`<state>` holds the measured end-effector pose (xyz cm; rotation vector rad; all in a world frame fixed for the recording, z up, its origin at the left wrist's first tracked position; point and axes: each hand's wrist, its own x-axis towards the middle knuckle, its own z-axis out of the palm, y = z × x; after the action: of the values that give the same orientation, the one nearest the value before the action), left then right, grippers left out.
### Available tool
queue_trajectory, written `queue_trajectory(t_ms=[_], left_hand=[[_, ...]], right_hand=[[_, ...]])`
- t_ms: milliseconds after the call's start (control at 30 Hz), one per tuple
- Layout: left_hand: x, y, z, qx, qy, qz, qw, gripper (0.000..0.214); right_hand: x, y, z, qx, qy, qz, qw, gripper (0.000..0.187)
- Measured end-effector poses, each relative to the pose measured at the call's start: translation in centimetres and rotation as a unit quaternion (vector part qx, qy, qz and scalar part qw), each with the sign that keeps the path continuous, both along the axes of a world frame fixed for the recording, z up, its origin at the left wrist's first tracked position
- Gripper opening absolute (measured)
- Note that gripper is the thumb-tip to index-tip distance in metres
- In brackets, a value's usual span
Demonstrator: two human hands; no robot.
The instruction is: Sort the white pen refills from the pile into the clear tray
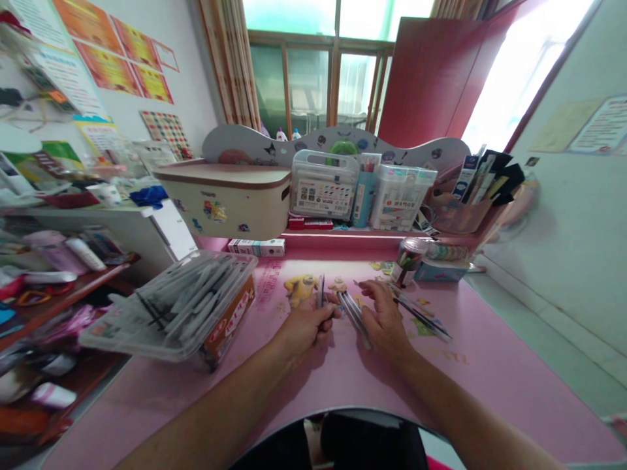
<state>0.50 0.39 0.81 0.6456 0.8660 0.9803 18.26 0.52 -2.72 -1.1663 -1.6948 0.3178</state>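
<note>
Over the middle of the pink desk (pixel 313 385), my left hand (pixel 307 323) is closed around a slim pen (pixel 321 290) that points up and away from me. Just to its right, several clear-barrelled pens (pixel 356 318) lie together on the desktop. My right hand (pixel 386 321) is beside them, thumb close to their barrels and fingers spread; whether it touches them I cannot tell. Beyond its fingers, to the right, more dark and clear pens (pixel 424 316) lie on the desk. At the left stands a clear plastic box (pixel 183 349) heaped with grey-white pens (pixel 196 297).
At the back, the raised shelf bears a lidded cream bin (pixel 235 205), clear marker cases (pixel 324 189) and a pen holder (pixel 460 215). A round jar of pens (pixel 407 261) and a blue box (pixel 441 271) stand at the right rear. A small white carton (pixel 257 247) lies below the bin.
</note>
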Motion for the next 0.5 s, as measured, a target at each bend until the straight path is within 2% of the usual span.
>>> queue_trajectory(t_ms=[100, 200, 333, 433, 500], left_hand=[[-0.9, -0.5, 2.4, 0.070, 0.052, -0.027, 0.996, 0.015], [-2.2, -1.4, 4.8, 0.149, 0.122, -0.057, 0.980, 0.014], [-5.6, -3.0, 7.6, 0.235, 0.220, -0.038, 0.946, 0.025], [-9.5, -4.3, 9.4, 0.244, 0.356, -0.027, 0.902, 0.031], [-12.5, -5.1, 10.4, 0.257, 0.450, 0.005, 0.855, 0.033]], right_hand=[[0.1, 0.1, -0.1, 0.000, -0.001, 0.003, 1.000, 0.042], [0.2, 0.2, -0.3, -0.002, -0.005, 0.000, 1.000, 0.042], [0.2, 0.2, -0.4, -0.008, -0.021, -0.006, 1.000, 0.044], [0.2, 0.2, -0.4, -0.009, -0.030, -0.008, 0.999, 0.042], [0.2, 0.2, -0.5, -0.010, -0.032, -0.010, 0.999, 0.041]])
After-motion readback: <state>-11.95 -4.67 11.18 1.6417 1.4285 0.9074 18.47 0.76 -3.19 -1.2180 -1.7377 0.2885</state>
